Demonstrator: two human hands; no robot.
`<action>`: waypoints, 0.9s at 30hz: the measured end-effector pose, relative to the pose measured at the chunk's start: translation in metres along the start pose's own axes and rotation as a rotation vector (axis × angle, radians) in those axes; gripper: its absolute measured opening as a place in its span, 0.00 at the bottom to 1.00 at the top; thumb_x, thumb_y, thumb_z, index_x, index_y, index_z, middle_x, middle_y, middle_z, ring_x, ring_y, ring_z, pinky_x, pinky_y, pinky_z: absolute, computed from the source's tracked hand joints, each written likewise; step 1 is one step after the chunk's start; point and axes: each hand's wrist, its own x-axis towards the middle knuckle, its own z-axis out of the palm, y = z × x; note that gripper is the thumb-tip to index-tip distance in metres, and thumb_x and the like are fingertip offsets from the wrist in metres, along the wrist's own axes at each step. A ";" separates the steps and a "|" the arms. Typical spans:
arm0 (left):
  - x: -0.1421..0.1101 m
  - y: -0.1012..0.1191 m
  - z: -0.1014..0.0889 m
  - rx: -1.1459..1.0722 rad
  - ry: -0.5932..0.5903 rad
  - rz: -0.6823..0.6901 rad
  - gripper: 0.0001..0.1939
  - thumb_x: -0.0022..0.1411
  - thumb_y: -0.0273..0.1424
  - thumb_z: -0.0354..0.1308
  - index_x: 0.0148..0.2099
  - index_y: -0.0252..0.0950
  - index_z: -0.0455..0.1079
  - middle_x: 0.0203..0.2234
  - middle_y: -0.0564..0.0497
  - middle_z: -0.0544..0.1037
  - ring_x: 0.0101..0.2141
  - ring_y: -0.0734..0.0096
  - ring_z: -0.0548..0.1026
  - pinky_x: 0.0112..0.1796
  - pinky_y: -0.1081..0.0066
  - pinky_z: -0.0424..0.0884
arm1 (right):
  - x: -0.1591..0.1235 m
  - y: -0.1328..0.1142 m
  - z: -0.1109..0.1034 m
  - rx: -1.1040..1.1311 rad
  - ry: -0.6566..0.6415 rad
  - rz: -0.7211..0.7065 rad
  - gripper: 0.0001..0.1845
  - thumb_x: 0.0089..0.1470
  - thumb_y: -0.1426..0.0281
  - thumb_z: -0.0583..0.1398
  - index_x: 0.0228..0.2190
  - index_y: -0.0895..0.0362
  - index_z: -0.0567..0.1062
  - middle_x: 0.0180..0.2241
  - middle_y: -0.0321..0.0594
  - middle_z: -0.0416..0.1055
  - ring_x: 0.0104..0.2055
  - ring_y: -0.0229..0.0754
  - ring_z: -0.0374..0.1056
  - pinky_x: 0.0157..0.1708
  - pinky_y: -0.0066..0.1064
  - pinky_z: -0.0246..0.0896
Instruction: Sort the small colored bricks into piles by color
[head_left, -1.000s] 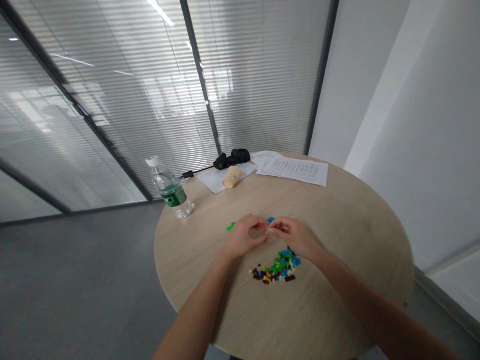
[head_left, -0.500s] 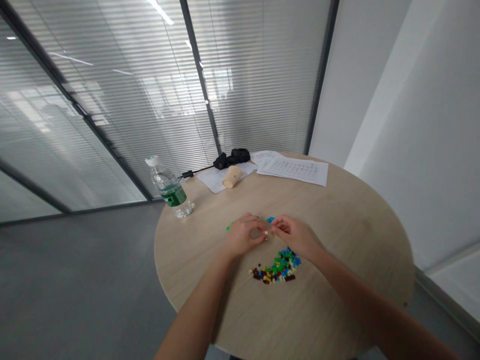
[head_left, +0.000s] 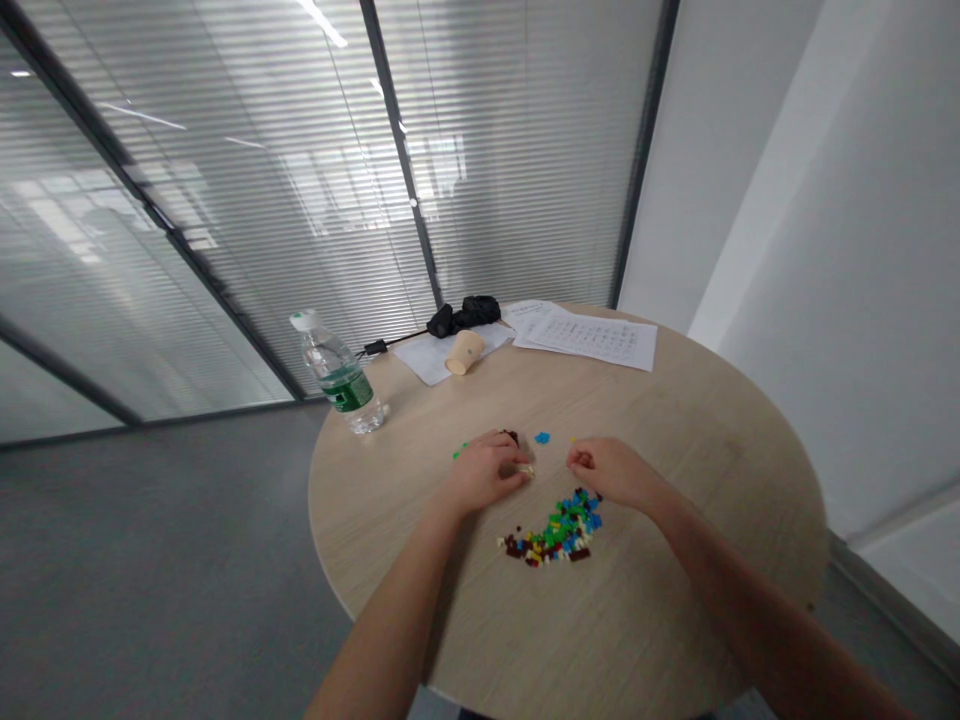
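Overhead, the bare left hand (head_left: 487, 470) curls over the round, light wood-grain table (head_left: 720, 440), its fingertips at some small cream plastic bricks (head_left: 529, 472), though whether it grips them cannot be told. The bare right hand (head_left: 606, 468) has its fingers bunched, contents hidden, just beyond a loose pile of small multicoloured plastic bricks (head_left: 562, 530). Farther off, a few blue bricks (head_left: 542, 438) lie between the hands.

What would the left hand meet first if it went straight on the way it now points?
The left hand would probably meet the small cream pieces by its fingertips first, though depth is unclear.
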 end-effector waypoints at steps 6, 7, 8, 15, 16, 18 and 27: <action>0.001 -0.002 0.004 -0.027 -0.036 0.053 0.14 0.63 0.29 0.50 0.47 0.37 0.74 0.41 0.47 0.76 0.43 0.68 0.72 0.46 0.70 0.67 | -0.003 0.000 -0.005 0.101 -0.084 -0.014 0.08 0.48 0.73 0.56 0.25 0.59 0.76 0.23 0.40 0.74 0.24 0.37 0.67 0.23 0.25 0.53; 0.001 -0.002 0.005 -0.029 -0.042 0.059 0.14 0.63 0.28 0.50 0.47 0.37 0.74 0.41 0.47 0.76 0.43 0.68 0.72 0.46 0.70 0.67 | -0.004 -0.001 -0.005 0.122 -0.103 -0.016 0.08 0.47 0.74 0.56 0.25 0.59 0.76 0.23 0.40 0.74 0.24 0.37 0.67 0.23 0.25 0.54; 0.001 -0.002 0.006 -0.031 -0.047 0.065 0.15 0.63 0.28 0.50 0.48 0.36 0.74 0.41 0.46 0.76 0.43 0.68 0.72 0.46 0.70 0.67 | -0.005 -0.002 -0.006 0.148 -0.126 -0.013 0.08 0.47 0.75 0.56 0.26 0.59 0.77 0.23 0.40 0.74 0.25 0.37 0.67 0.23 0.24 0.55; 0.002 0.001 0.011 -0.053 -0.047 0.069 0.16 0.60 0.25 0.51 0.47 0.34 0.75 0.39 0.46 0.76 0.41 0.67 0.73 0.44 0.70 0.68 | -0.006 0.000 -0.005 0.278 -0.266 -0.083 0.10 0.44 0.75 0.59 0.31 0.60 0.79 0.26 0.40 0.75 0.27 0.37 0.68 0.26 0.25 0.59; 0.002 0.001 0.012 -0.057 -0.047 0.068 0.16 0.59 0.24 0.51 0.47 0.34 0.75 0.39 0.46 0.76 0.41 0.67 0.73 0.44 0.70 0.68 | -0.005 0.001 -0.005 0.283 -0.281 -0.104 0.10 0.44 0.74 0.59 0.31 0.60 0.79 0.26 0.40 0.75 0.27 0.37 0.68 0.26 0.24 0.59; 0.002 0.001 0.012 -0.064 -0.047 0.065 0.16 0.58 0.24 0.52 0.46 0.34 0.76 0.39 0.46 0.76 0.40 0.67 0.73 0.44 0.70 0.68 | -0.004 0.002 -0.004 0.277 -0.306 -0.132 0.11 0.43 0.73 0.61 0.32 0.60 0.79 0.26 0.39 0.75 0.27 0.37 0.67 0.25 0.24 0.59; 0.002 0.002 0.012 -0.098 -0.046 0.044 0.14 0.58 0.23 0.52 0.42 0.36 0.76 0.38 0.47 0.76 0.40 0.68 0.73 0.43 0.70 0.69 | -0.005 -0.002 -0.004 0.248 -0.250 -0.197 0.06 0.46 0.71 0.61 0.27 0.58 0.79 0.23 0.38 0.73 0.25 0.36 0.66 0.23 0.25 0.57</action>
